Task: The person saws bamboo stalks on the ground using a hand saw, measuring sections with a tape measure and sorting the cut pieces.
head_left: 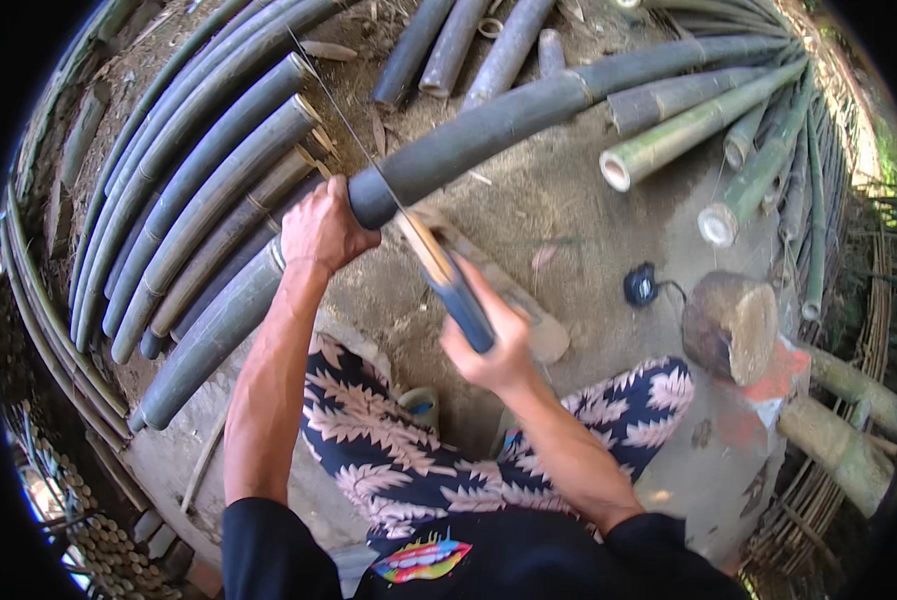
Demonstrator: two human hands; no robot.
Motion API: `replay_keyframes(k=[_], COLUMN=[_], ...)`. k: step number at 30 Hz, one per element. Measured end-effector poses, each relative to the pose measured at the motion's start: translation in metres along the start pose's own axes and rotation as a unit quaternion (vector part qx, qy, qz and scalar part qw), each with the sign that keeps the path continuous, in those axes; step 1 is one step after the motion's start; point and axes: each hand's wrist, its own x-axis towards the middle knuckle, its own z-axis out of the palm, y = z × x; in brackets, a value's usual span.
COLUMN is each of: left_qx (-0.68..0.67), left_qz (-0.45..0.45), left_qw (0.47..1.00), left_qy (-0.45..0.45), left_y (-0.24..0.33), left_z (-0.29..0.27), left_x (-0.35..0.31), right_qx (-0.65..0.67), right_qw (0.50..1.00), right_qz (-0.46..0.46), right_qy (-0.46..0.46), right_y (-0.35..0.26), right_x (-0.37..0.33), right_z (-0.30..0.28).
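Note:
A long dark bamboo pole (508, 122) runs from just ahead of me toward the far right. My left hand (326, 228) is wrapped round its near left end. In my right hand (490, 345) is the dark grip of a hand saw (430, 250), whose fingers close round it. The thin saw blade lies across the pole a short way right of my left hand, pointing to the far left. Whether the blade has cut into the bamboo cannot be made out. Under the saw handle a flat wooden board (536, 325) lies on the ground.
Cut bamboo lengths (203, 215) lie side by side on the left. More poles (703, 125) fan out at the far right; short pieces (513, 50) lie ahead. A black tape measure (641, 286) and a wood stump (730, 328) are on the right. Bamboo pieces are stacked lower left.

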Motion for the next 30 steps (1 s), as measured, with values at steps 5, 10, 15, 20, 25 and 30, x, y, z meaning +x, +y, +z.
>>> replay_keyframes(k=[5, 10, 15, 20, 25, 30], left_qx=[0.011, 0.008, -0.006, 0.011, -0.009, 0.003], left_qz=[-0.027, 0.012, -0.004, 0.007, 0.009, -0.029], left_qw=[1.0, 0.999, 0.999, 0.999, 1.0, 0.999], left_qy=[0.006, 0.04, 0.031, 0.034, 0.02, 0.028], left_y=[-0.021, -0.006, -0.023, -0.011, -0.013, -0.032], left_z=[-0.013, -0.006, -0.008, -0.008, 0.0, 0.002], left_x=[0.0, 0.005, 0.001, 0.005, 0.01, -0.004], right_qx=[-0.176, 0.002, -0.181, -0.084, -0.097, -0.122], right_qw=[0.977, 1.0, 0.98, 0.996, 0.994, 0.962], right_qz=[0.076, -0.009, 0.068, 0.02, 0.046, 0.182], right_qy=[-0.089, 0.014, -0.05, -0.012, -0.014, -0.16], right_y=[-0.062, -0.013, -0.053, -0.004, -0.012, -0.06], right_x=[-0.16, 0.027, -0.132, -0.067, -0.062, -0.139], right_z=[-0.09, 0.013, -0.073, -0.039, -0.029, -0.087])
